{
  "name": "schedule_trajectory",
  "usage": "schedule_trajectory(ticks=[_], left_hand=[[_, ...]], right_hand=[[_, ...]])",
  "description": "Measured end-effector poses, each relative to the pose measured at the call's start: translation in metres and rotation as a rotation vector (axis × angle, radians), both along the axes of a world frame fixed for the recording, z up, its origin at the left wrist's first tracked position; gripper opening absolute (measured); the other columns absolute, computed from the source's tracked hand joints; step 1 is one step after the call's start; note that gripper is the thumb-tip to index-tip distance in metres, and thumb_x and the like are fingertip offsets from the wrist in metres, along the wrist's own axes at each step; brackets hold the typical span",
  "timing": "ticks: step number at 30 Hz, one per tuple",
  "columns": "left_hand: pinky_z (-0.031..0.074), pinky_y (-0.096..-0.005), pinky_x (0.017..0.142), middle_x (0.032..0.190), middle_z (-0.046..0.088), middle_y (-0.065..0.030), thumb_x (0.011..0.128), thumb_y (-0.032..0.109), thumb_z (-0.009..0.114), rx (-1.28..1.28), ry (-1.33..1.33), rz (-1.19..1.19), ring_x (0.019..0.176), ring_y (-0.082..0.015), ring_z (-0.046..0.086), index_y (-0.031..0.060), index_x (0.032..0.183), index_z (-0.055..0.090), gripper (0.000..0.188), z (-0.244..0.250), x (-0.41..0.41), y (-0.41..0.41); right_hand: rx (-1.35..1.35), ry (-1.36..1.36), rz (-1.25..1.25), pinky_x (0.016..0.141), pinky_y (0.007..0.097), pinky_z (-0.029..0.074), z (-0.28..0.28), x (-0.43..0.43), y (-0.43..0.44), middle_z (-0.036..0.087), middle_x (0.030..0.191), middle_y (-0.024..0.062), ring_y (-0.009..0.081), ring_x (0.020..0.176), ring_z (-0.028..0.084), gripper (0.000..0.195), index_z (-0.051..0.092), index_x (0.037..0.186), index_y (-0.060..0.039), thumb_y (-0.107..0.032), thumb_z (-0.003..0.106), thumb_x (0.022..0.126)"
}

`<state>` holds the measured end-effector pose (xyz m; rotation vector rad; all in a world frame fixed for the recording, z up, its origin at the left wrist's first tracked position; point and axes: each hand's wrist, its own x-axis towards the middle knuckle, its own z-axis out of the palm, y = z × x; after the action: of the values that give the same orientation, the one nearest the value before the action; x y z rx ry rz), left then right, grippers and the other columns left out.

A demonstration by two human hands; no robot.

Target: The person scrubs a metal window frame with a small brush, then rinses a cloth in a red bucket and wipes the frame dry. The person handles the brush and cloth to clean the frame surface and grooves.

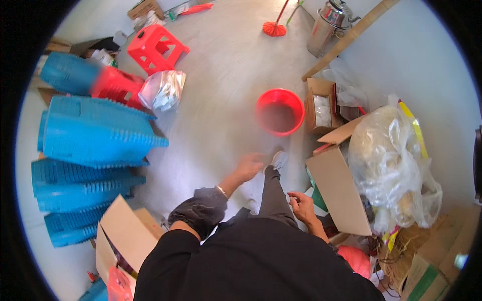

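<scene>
My left hand, with a bracelet at the wrist, is held out in front of me. Its fingers are partly stretched and blurred, and no object shows in it. Lower down, my right hand hangs beside my right thigh with loosely bent fingers and nothing visible in them. A red plastic bucket stands upright on the concrete floor beyond both hands, apart from them. Its inside looks brownish and blurred, so I cannot tell what it holds. The nearest thing to my right hand's right is an open cardboard box.
Stacked blue plastic stools line the left, with a red stool and silvery wrapping beyond. On the right are a clear plastic bag, a small carton, a leaning bamboo pole and a metal urn. A red broom stands ahead.
</scene>
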<state>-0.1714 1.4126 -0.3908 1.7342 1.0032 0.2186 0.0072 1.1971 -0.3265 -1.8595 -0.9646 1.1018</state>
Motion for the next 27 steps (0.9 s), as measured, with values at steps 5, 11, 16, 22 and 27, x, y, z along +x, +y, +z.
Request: schedule_trajectory(ticks=[5,11,16,22,27], left_hand=[[0.05,-0.031,0.069,0.091,0.062,-0.011,0.081,0.018,0.06,-0.228,0.075,0.031,0.074,-0.0166,0.059,0.0055,0.119,0.053,0.041,-0.067,0.11,0.042],[0.049,-0.0386,0.072,0.089,0.065,-0.0192,0.079,0.021,0.057,-0.018,0.143,-0.072,0.082,-0.0287,0.064,0.0019,0.108,0.059,0.035,-0.164,0.192,0.112],[0.048,-0.0452,0.075,0.088,0.062,-0.0216,0.077,0.017,0.055,0.144,0.314,-0.158,0.085,-0.0375,0.06,0.002,0.093,0.061,0.023,-0.286,0.243,0.21],[0.043,-0.0467,0.089,0.109,0.054,-0.0225,0.08,0.022,0.057,0.404,0.652,-0.435,0.101,-0.0408,0.053,0.0102,0.125,0.042,0.05,-0.394,0.292,0.268],[0.045,-0.0431,0.089,0.106,0.059,-0.0218,0.08,0.027,0.057,-0.067,0.851,-0.562,0.094,-0.0381,0.058,0.008,0.124,0.046,0.049,-0.429,0.275,0.278]], right_hand=[[-0.097,0.037,-0.057,0.062,0.0291,0.049,-0.04,0.042,0.088,0.064,0.08,0.0118,0.0181,0.066,0.061,0.018,0.066,0.097,-0.004,-0.006,0.057,0.081],[-0.119,0.236,-0.258,0.061,0.0282,0.049,-0.072,0.045,0.142,0.063,0.078,0.0113,0.0188,0.066,0.063,0.017,0.064,0.097,-0.0033,-0.006,0.057,0.082],[-0.319,0.402,-0.448,0.062,0.0251,0.049,-0.117,0.036,0.162,0.063,0.083,0.0102,0.0155,0.068,0.064,0.015,0.063,0.097,-0.0002,-0.004,0.053,0.086],[-0.358,0.461,-0.756,0.063,0.0247,0.05,-0.205,0.01,0.203,0.063,0.089,0.0111,0.0151,0.07,0.064,0.016,0.062,0.098,0.0025,-0.005,0.05,0.089],[-0.291,0.498,-0.764,0.062,0.026,0.05,-0.248,0.017,0.258,0.062,0.087,0.011,0.0164,0.07,0.064,0.016,0.061,0.096,0.0032,-0.005,0.049,0.089]])
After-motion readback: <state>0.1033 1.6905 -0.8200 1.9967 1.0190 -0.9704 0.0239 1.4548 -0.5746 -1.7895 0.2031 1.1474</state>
